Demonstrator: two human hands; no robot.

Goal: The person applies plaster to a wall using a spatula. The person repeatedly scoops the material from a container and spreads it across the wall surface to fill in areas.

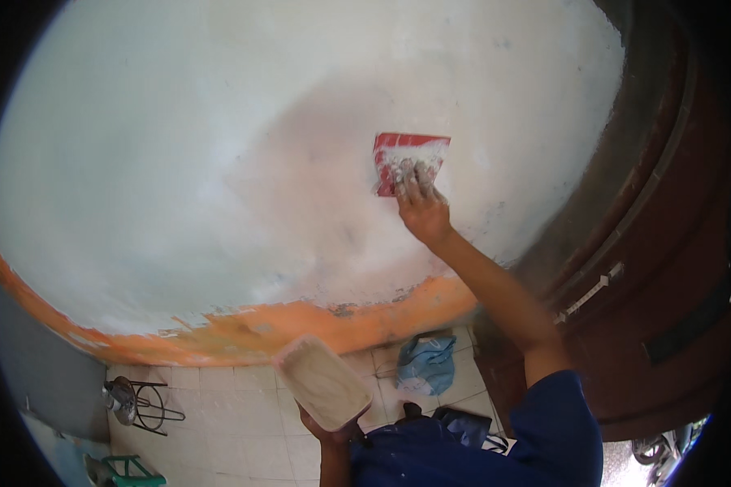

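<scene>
The red scraper (412, 149) is flat against, or very near, the wall (179, 122), a little right of the middle, its face caked with white paste. Your right hand (424, 213) has it from below, fingers closed over the smeared plate; the fingertips are white too. Below and to the left, your left hand (317, 428) carries a rectangular tub (343, 368) from underneath, partly curled around its lower end; the tub hides most of those fingers, so you cannot tell how tight the grip is. The tub is open and tilted, and the pale paste (322, 383) inside spreads across much of it with a smooth surface; its depth does not show. Judging by the wall, the coating looks well along: whitish filler covers most of the surface, though pinkish and greyish patches show around the scraper and may be thin or damp. Left uncoated is the ragged orange band (300, 327) along the bottom, and the coat stops unevenly at a dark margin on the right, beside the brown door (625, 333). On the tiled floor (219, 406) sits a crumpled blue bag (427, 363), its contents hidden; a dark-framed stool (149, 406) stands farther left.
</scene>
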